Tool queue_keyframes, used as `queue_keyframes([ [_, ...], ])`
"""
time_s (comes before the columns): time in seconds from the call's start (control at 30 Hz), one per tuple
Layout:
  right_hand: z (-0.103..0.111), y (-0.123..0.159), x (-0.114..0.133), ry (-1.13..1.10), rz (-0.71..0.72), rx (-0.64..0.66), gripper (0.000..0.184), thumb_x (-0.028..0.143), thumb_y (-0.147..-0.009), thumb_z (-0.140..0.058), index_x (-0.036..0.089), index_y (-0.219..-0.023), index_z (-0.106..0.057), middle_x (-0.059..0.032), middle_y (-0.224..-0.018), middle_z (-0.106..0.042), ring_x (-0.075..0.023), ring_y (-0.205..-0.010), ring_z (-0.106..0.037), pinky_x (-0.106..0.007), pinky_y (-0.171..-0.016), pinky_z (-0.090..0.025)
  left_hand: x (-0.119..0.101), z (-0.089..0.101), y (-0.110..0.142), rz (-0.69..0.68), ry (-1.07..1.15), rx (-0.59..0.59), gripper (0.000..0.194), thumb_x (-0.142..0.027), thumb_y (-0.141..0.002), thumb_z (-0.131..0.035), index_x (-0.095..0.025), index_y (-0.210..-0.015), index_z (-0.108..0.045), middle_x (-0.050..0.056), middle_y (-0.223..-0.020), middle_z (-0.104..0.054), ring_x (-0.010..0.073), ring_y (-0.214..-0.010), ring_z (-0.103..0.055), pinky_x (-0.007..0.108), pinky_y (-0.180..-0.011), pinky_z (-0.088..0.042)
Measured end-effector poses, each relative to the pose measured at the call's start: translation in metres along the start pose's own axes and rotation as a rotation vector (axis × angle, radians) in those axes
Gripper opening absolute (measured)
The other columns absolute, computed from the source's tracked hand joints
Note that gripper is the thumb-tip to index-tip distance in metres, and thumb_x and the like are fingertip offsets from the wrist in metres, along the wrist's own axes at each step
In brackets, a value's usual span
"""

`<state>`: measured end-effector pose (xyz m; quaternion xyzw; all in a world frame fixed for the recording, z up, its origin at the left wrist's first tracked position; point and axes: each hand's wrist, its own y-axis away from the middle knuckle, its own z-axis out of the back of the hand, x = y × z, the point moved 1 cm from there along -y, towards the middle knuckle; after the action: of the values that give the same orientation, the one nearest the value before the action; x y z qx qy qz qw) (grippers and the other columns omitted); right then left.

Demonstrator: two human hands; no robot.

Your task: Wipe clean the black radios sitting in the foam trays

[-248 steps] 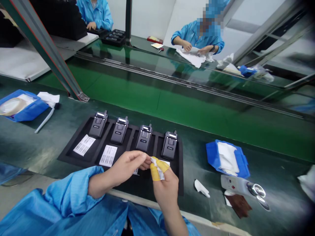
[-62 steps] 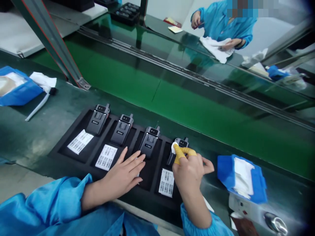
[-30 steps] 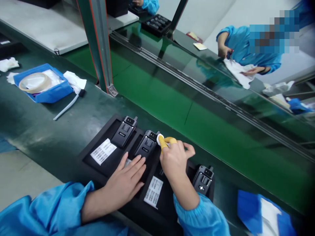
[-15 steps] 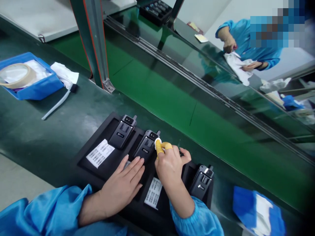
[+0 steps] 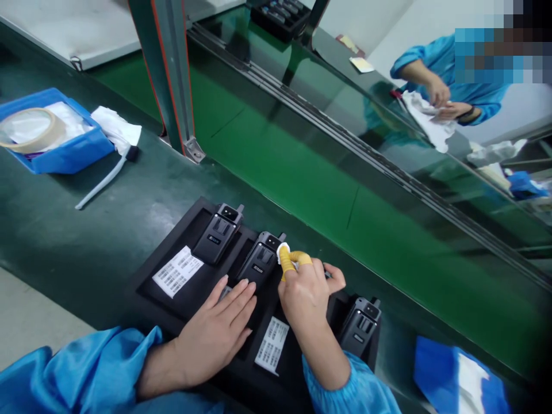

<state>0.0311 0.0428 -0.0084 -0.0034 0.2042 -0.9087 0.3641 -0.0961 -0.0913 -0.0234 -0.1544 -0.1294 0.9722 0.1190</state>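
Observation:
A black handheld radio [image 5: 257, 261] marked "Riton" lies face down in a compartment of the black foam tray [image 5: 144, 287]. My left hand [image 5: 218, 330] lies flat, fingers stretched, with its fingertips on the radio's lower end. My right hand [image 5: 304, 293] wears yellow finger cots on two fingers and presses a small white wipe [image 5: 283, 248] against the radio's upper right edge. Another radio [image 5: 218, 233] sits to the left, and one more [image 5: 361, 325] to the right. Barcode label sheets [image 5: 177, 271] lie in the tray. Whatever is under my right hand is hidden.
On the left stand a blue bin [image 5: 73, 158] with a tape roll [image 5: 49, 138] and a brush [image 5: 103, 181]. At right is a blue bin [image 5: 435, 368] with white cloth. A metal post [image 5: 172, 75] rises behind. Across the glass, a person in blue [image 5: 470, 75] handles white cloth.
The view has shifted slightly, so the bench items sit a little farther right. My hands keep nearly the same places on the radio. The other person's hands have come together over the cloth.

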Motion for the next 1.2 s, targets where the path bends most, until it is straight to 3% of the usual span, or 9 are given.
queue_keyframes([
  [0.13, 0.002, 0.009, -0.009, -0.051, -0.024, -0.038, 0.021, 0.004, -0.069, -0.047, 0.02, -0.057, -0.055, -0.0007, -0.066, -0.051, -0.017, -0.073, -0.043, -0.042, -0.085, -0.027, -0.001, 0.003, 0.001, -0.007, 0.013, 0.05, 0.04, -0.033, -0.097, -0.038, -0.011, -0.126, -0.053, 0.011, -0.136, -0.054, 0.0225, -0.128, -0.048, 0.044, -0.115, -0.021],
  [0.27, 0.005, -0.003, -0.02, -0.037, -0.05, -0.123, 0.017, 0.006, -0.068, -0.049, 0.02, -0.059, -0.055, -0.0001, -0.066, -0.049, -0.0156, -0.068, -0.041, -0.041, -0.081, -0.028, 0.0, 0.009, 0.003, 0.001, 0.035, 0.076, 0.04, -0.032, -0.098, -0.037, -0.01, -0.126, -0.053, 0.01, -0.136, -0.055, 0.0237, -0.129, -0.046, 0.044, -0.114, -0.024],
  [0.4, 0.003, -0.021, -0.021, 0.08, -0.008, -0.133, 0.018, 0.005, -0.069, -0.048, 0.02, -0.061, -0.055, -0.0007, -0.069, -0.05, -0.0167, -0.071, -0.042, -0.043, -0.083, -0.026, 0.001, 0.009, 0.005, 0.002, 0.05, 0.055, 0.039, -0.032, -0.098, -0.037, -0.011, -0.128, -0.052, 0.01, -0.136, -0.054, 0.0224, -0.13, -0.045, 0.045, -0.117, -0.018],
  [0.57, -0.001, -0.024, -0.01, 0.147, -0.006, -0.121, 0.022, 0.004, -0.072, -0.047, 0.02, -0.063, -0.06, -0.003, -0.071, -0.056, -0.0185, -0.074, -0.043, -0.043, -0.084, -0.026, 0.004, 0.0, 0.005, -0.018, 0.022, -0.024, 0.039, -0.033, -0.097, -0.037, -0.011, -0.125, -0.053, 0.012, -0.135, -0.055, 0.022, -0.127, -0.048, 0.043, -0.118, 0.001],
  [0.8, -0.005, -0.024, 0.012, 0.048, 0.113, -0.083, 0.028, 0.001, -0.076, -0.047, 0.021, -0.066, -0.064, -0.0035, -0.092, -0.066, -0.0176, -0.083, -0.046, -0.043, -0.089, -0.021, 0.004, -0.001, 0.001, -0.018, 0.014, -0.026, 0.038, -0.031, -0.097, -0.036, -0.011, -0.125, -0.053, 0.011, -0.133, -0.057, 0.0209, -0.128, -0.046, 0.041, -0.117, -0.011],
  [1.0, -0.009, -0.017, 0.006, 0.063, 0.08, -0.08, 0.027, 0.001, -0.077, -0.046, 0.021, -0.068, -0.061, 0.0002, -0.076, -0.061, -0.0158, -0.077, -0.043, -0.04, -0.089, -0.019, 0.003, 0.002, -0.002, -0.028, -0.012, -0.011, 0.036, -0.029, -0.097, -0.037, -0.011, -0.122, -0.056, 0.011, -0.131, -0.058, 0.0212, -0.125, -0.049, 0.041, -0.118, -0.004],
  [1.2, -0.007, -0.006, 0.003, 0.111, 0.037, -0.068, 0.026, 0.002, -0.077, -0.048, 0.02, -0.059, -0.056, -0.001, -0.075, -0.058, -0.0165, -0.079, -0.043, -0.041, -0.09, -0.021, 0.004, 0.002, -0.002, -0.031, 0.0, -0.008, 0.036, -0.029, -0.096, -0.039, -0.01, -0.122, -0.056, 0.01, -0.132, -0.058, 0.0213, -0.125, -0.049, 0.041, -0.118, -0.003],
])
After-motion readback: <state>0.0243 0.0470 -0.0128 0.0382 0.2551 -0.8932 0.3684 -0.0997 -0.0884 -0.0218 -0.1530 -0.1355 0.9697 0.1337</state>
